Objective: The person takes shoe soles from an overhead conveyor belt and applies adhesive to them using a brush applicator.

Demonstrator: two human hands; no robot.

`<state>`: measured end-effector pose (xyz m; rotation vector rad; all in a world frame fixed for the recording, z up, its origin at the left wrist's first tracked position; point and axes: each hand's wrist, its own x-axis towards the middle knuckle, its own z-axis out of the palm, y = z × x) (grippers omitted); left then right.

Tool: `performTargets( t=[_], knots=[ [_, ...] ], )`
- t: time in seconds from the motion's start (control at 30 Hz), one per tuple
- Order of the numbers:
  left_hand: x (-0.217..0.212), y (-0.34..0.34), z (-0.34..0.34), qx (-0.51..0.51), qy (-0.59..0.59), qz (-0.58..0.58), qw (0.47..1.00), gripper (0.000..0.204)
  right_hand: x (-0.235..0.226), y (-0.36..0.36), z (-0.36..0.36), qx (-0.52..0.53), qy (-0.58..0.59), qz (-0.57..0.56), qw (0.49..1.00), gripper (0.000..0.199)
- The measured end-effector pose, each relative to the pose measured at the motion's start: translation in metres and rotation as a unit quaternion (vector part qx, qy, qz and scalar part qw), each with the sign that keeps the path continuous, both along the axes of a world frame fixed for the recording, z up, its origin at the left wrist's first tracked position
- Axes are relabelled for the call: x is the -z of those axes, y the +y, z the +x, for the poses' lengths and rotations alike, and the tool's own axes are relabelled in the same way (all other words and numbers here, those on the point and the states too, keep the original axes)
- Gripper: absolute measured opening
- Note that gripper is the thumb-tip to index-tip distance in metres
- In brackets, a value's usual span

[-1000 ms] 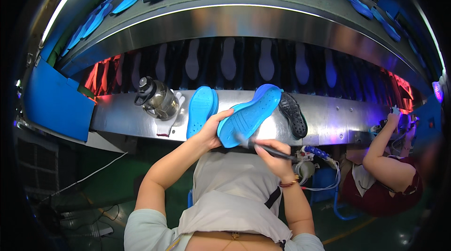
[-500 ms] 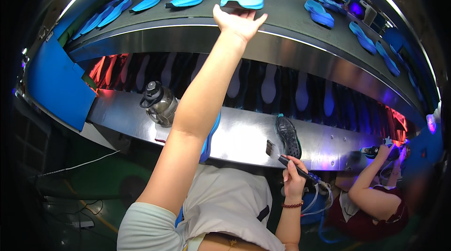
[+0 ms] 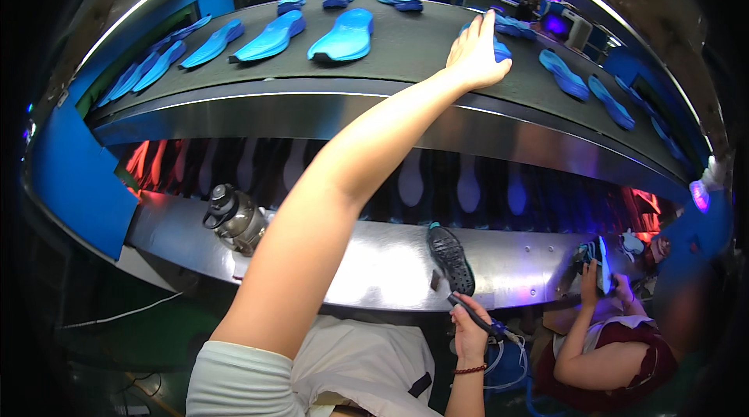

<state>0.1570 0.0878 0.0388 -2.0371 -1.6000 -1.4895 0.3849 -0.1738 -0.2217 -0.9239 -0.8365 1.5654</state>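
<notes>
A: Head view first. Where is the left hand (image 3: 476, 54)?

B: Stretched far out over the dark curved conveyor belt (image 3: 406, 46), palm down, fingers straight and close together, lying on a bright blue foam shoe sole (image 3: 501, 49) at the right of the belt's middle. Only an edge of that sole shows past the fingertips.

A: And the right hand (image 3: 468, 331)?

B: Near, low at the body, fingers curled round a slim dark pen-shaped tool (image 3: 476, 317) with a cord running off to the right.

A: What lies around it?

B: Just beyond the tool's tip, a single black treaded outsole (image 3: 450, 258) lies on the shiny steel shelf (image 3: 374, 269). At the left of that shelf a clear plastic water bottle with a black cap (image 3: 234, 218) lies on its side. The outstretched forearm crosses in front of the shelf between bottle and outsole.

A: How many blue soles on the belt?

B: Left of the arm, two large ones nearest, about five more trailing off to the far left, three small at the far edge. Right of the hand, roughly four curve away; the rim blurs them, so I cannot tell exactly.

A: Anyone else?

B: A seated person in a dark red top (image 3: 616, 354) at the near right, holding one blue sole upright.
</notes>
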Motion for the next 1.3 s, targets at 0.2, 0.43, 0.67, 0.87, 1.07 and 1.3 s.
performTargets(
  t=[0.2, 0.43, 0.67, 0.87, 1.07, 1.3],
  knots=[
    [0.023, 0.042, 0.011, -0.066, 0.156, -0.181, 0.969, 0.072, 0.014, -0.017, 0.036, 0.051, -0.044, -0.008, 0.998, 0.023],
    [0.008, -0.008, -0.007, -0.098, 0.353, 0.075, 0.927, 0.033, 0.007, 0.003, 0.045, 0.080, 0.065, 0.004, 0.995, 0.021],
    [0.061, -0.143, -0.028, 0.055, -0.350, 0.202, 0.913, 0.020, -0.012, 0.014, 0.045, 0.100, 0.094, 0.012, 0.990, 0.019],
    [0.143, -0.227, -0.050, 0.448, -0.575, -0.237, 0.642, 0.061, -0.030, 0.018, 0.048, 0.077, 0.169, 0.060, 0.981, 0.019],
    [0.278, -0.294, 0.000, 0.514, -0.669, -0.436, 0.314, 0.086, -0.046, 0.013, 0.036, -0.019, 0.202, 0.113, 0.973, 0.022],
    [0.259, -0.309, 0.015, 0.453, -0.762, -0.318, 0.337, 0.093, -0.015, 0.038, -0.035, -0.135, -0.015, 0.044, 0.990, 0.022]
  ],
)
